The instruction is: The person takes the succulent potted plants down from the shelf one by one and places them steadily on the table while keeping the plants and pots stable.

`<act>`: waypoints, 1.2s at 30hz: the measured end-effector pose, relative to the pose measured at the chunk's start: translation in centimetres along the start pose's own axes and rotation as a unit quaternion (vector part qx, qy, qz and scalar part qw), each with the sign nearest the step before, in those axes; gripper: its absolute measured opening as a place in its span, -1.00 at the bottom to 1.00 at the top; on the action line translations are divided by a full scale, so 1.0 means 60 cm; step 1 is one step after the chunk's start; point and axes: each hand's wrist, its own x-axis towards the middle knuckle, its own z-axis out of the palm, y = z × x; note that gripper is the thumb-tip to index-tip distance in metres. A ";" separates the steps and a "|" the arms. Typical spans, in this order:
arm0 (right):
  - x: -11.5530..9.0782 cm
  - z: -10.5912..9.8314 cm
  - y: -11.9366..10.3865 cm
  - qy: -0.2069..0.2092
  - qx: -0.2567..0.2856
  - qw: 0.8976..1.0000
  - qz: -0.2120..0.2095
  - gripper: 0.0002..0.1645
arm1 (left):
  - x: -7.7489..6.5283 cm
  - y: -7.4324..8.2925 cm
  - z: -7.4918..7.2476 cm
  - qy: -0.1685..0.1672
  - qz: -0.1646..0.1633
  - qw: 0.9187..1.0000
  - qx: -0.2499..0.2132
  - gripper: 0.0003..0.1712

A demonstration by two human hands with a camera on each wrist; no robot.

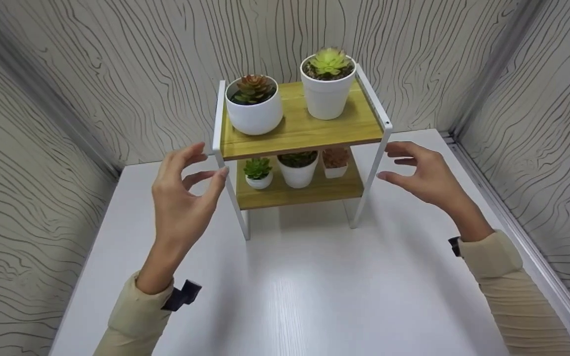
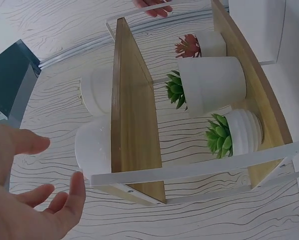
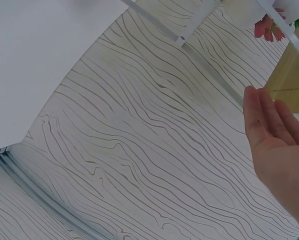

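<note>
A two-tier plant shelf (image 1: pixel 305 197) with wooden boards and white metal legs stands on the table. On its top board are a rounded white pot (image 1: pixel 255 116) with a reddish succulent and a taller white pot (image 1: pixel 327 96) with a pale green one. Three smaller potted succulents (image 1: pixel 297 173) share the lower board. Beside the left front upright is my left hand (image 1: pixel 181 198), thumb and fingers apart and gently bent, its fingertips close to the frame in the left wrist view. My right hand (image 1: pixel 428 175) hovers by the right upright, fingers loosely extended, holding nothing; contact is unclear.
The white tabletop (image 1: pixel 285 296) extends in front of the shelf and to both sides. Wood-grain patterned panels (image 1: pixel 131 74) enclose the back and sides, with metal rails (image 1: pixel 512 222) along their edges.
</note>
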 end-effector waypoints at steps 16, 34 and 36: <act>0.003 0.013 -0.003 -0.001 0.073 0.997 -0.001 -0.27 | 0.033 0.044 0.017 -0.060 0.043 0.997 0.039 -0.25; 0.003 0.016 -0.018 -0.002 0.114 0.993 0.001 -0.36 | 0.087 0.062 0.021 -0.093 -0.033 0.993 0.058 -0.13; 0.003 0.016 -0.018 -0.003 0.111 0.994 0.003 -0.36 | 0.094 0.063 0.019 -0.106 -0.057 0.991 0.060 -0.10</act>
